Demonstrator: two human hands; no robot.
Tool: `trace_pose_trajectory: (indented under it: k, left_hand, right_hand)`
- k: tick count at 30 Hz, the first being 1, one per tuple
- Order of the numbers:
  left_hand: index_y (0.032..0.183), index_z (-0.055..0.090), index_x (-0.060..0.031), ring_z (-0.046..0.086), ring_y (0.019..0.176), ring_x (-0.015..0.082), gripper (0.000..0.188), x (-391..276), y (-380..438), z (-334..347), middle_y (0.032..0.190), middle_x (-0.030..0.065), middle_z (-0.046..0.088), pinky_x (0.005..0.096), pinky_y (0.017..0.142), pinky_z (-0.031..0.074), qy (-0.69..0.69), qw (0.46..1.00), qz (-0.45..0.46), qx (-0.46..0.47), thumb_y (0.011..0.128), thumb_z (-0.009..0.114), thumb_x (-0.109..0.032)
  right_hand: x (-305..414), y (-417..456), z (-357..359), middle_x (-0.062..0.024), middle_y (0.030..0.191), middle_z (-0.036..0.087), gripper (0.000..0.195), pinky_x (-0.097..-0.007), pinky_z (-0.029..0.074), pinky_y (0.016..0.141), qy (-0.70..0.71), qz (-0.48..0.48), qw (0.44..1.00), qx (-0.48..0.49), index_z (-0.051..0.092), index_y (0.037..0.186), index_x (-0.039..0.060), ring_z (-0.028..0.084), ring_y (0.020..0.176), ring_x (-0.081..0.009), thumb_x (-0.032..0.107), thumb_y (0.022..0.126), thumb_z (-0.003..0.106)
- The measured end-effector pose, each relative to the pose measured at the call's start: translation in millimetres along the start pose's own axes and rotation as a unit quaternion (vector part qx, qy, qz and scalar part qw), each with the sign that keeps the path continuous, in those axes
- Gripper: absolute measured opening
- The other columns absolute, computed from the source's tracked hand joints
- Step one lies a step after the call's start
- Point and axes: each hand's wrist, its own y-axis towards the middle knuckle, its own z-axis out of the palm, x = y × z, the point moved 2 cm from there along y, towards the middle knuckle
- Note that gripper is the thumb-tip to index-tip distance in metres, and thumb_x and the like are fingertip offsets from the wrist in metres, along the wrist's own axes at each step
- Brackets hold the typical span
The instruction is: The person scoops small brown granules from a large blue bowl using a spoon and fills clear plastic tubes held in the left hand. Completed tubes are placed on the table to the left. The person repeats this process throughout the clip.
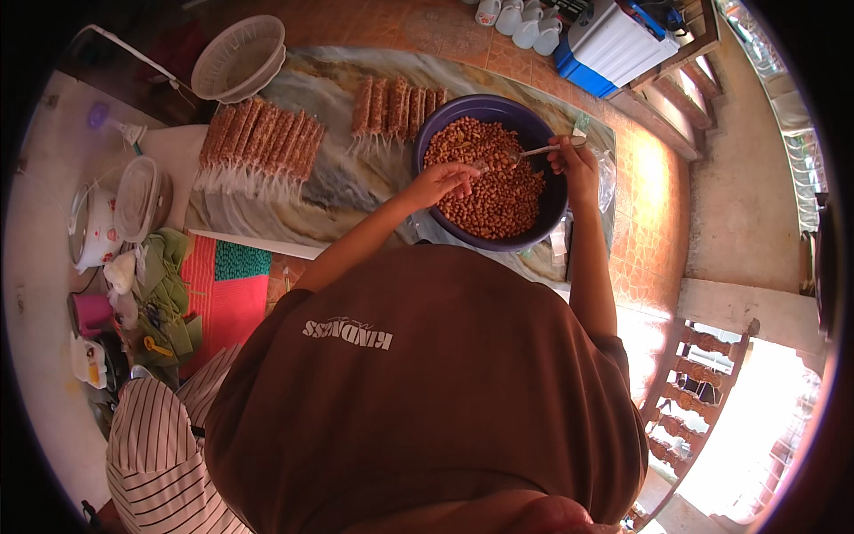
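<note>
A large purple plastic basin [427, 137] full of reddish-brown peanuts [500, 207] stands before me on the marble-patterned table [340, 200]. Over its right side, my right hand [575, 163] grips the handle of a metal spoon [537, 150]. The spoon's bowl end points left, over the peanuts. My left hand [440, 185] reaches in from the left and pinches what looks like a small clear plastic bag [479, 167] close to the spoon's tip. How much the bag holds is too small to tell.
Narrow filled plastic bags [260, 143] lie in a row at left, and a smaller group [397, 107] lies behind the basin. A white plastic basket [240, 60] sits at the far left corner. Someone in striped clothing [160, 454] is close on my left, near green leaves [163, 280].
</note>
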Motion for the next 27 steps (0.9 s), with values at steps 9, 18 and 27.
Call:
trace_pose_trajectory:
  k: [9, 18, 27]
  left_hand:
    - [0.125, 0.059, -0.0019, 0.062, 0.074, 0.01, 0.029, 1.9, -0.1, 0.9, 0.085, 0.005, 0.066, 0.0237, 0.066, 0.05, -0.014, 1.0, -0.003, 0.006, 0.103, 0.048, -0.019]
    - [0.122, 0.059, 0.001, 0.061, 0.073, 0.009, 0.031, 3.1, 0.7, 1.1, 0.085, 0.004, 0.066, 0.0237, 0.066, 0.049, -0.018, 0.999, -0.037, 0.007, 0.103, 0.05, -0.021]
    - [0.127, 0.054, 0.0016, 0.061, 0.078, 0.0096, 0.034, 1.1, -0.6, -1.0, 0.091, 0.0051, 0.067, 0.0234, 0.071, 0.05, -0.021, 0.998, -0.062, -0.013, 0.102, 0.052, -0.021]
  right_hand:
    - [7.6, 4.5, 6.2, -0.0001, 0.073, 0.062, 0.027, -0.0215, 0.042, 0.059, -0.043, -0.014, 0.999, 0.002, 0.068, 0.099, 0.0035, 0.052, 0.063, -0.0066, 0.027, 0.1, 0.055]
    - [1.9, 7.7, 10.2, 0.0006, 0.072, 0.062, 0.027, -0.021, 0.041, 0.058, -0.043, -0.014, 0.999, 0.015, 0.068, 0.098, 0.0039, 0.052, 0.062, -0.006, 0.027, 0.1, 0.055]
    - [9.6, 6.1, 14.1, 0.0008, 0.072, 0.062, 0.026, -0.021, 0.041, 0.059, -0.044, -0.014, 0.999, 0.016, 0.068, 0.099, 0.0041, 0.051, 0.062, -0.006, 0.027, 0.1, 0.056]
